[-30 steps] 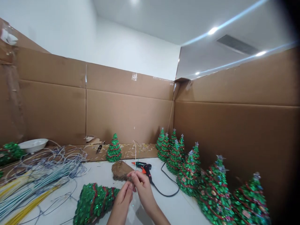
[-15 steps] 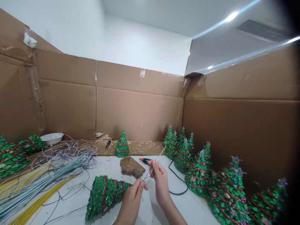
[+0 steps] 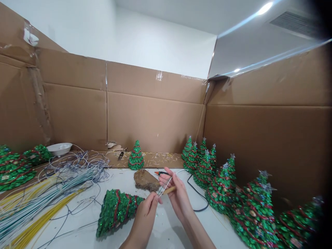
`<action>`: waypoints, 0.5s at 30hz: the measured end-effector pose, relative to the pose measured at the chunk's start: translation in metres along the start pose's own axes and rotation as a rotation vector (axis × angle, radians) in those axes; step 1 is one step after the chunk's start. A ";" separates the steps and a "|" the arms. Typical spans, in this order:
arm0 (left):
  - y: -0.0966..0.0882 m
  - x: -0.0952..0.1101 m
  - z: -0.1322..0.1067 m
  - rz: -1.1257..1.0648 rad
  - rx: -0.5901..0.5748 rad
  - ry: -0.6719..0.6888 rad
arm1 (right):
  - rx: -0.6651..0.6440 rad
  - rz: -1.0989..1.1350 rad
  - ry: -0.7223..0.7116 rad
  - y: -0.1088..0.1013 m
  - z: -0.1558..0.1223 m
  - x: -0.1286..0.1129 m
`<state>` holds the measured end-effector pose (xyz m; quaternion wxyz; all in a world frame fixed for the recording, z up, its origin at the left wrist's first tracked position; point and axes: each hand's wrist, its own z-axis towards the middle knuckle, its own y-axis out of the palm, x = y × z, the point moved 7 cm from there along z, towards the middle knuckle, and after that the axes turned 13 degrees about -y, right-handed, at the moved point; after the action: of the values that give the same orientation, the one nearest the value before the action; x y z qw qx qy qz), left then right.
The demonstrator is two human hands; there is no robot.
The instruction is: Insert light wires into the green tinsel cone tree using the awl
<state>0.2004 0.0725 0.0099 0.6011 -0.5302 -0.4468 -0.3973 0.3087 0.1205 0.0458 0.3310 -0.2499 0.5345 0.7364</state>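
Observation:
My left hand (image 3: 148, 206) pinches a thin white strand (image 3: 166, 186) at the narrow end of a green glittery Christmas tree figure (image 3: 118, 211) with red garland, lying on its side. The tree's tip is hidden by that hand. My right hand (image 3: 176, 193) is open, its fingers stretched out, and the strand crosses in front of them and curves off to the right. A tan stick (image 3: 169, 190) shows against the right palm; I cannot tell whether it is held. Behind the hands lie a brown, rough-edged block (image 3: 146, 180) and an orange-tipped black tool (image 3: 160, 173).
Bundles of yellow, white and teal strands (image 3: 52, 197) spread at left beside a white bowl (image 3: 60, 148). Decorated trees (image 3: 252, 211) line the right. A small tree (image 3: 136, 157) stands at back, near a black cutter (image 3: 120, 156). A black cord (image 3: 198, 193) curves on the right.
My right hand has gone from pinching the strand to spreading its fingers, and the tan stick has come into view. My left hand keeps its pinch. The view has shifted slightly.

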 end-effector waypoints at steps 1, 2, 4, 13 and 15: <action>-0.001 0.000 0.000 0.000 0.004 -0.004 | 0.001 0.000 0.000 0.000 0.000 0.000; -0.001 0.000 0.000 0.000 0.010 -0.010 | 0.002 0.002 0.000 0.000 0.000 0.000; -0.004 0.000 0.001 -0.012 0.026 -0.017 | 0.003 0.012 0.002 0.000 0.000 0.000; -0.023 0.010 -0.002 -0.217 0.131 0.003 | -0.017 0.157 0.078 0.001 0.002 0.011; -0.029 0.012 -0.004 -0.300 0.143 -0.006 | -0.037 0.199 0.109 0.001 0.003 0.013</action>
<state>0.1770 0.0650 0.0295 0.5701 -0.4144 -0.5499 -0.4483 0.2996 0.1264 0.0382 0.2221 -0.2411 0.5603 0.7606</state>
